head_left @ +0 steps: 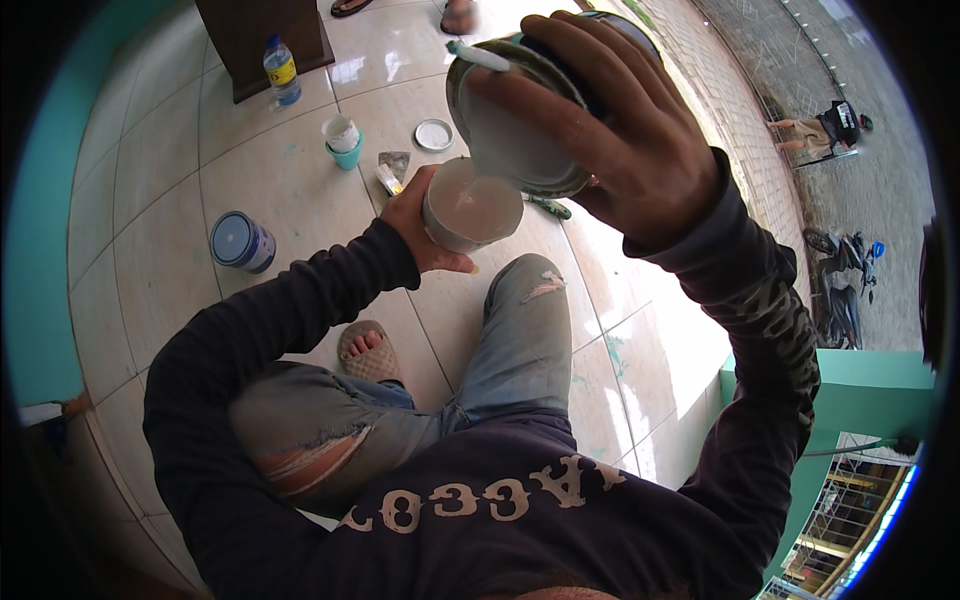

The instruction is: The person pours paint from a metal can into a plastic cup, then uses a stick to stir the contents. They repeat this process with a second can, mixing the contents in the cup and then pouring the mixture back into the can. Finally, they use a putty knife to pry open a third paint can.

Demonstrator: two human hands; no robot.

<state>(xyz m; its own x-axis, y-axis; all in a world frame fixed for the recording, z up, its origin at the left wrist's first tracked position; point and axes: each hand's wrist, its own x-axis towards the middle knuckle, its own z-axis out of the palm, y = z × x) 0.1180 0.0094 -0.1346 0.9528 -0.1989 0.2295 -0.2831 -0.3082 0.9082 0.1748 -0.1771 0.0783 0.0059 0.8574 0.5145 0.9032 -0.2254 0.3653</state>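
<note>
My left hand (pixel 408 218) is wrapped around the side of a pale round tub (pixel 465 240), its open top facing up and a whitish layer inside. Above it, my right hand (pixel 630 130) grips a metal paint can (pixel 470 130) tipped on its side, fingers spread over its rim and wall. The can's mouth leans over the tub, and pale liquid seems to run from its lower lip into it. A short white piece with a green tip (pixel 480 57) sits at the can's upper rim; its kind is unclear.
On the tiled floor (pixel 160 260) stand a blue-lidded paint can (pixel 243 243), a turquoise cup (pixel 345 155) with a white cup in it, and a water bottle (pixel 282 72). A round lid (pixel 433 135) and a paintbrush (pixel 388 180) lie near the tub. Another person's feet (pixel 458 16) show beyond.
</note>
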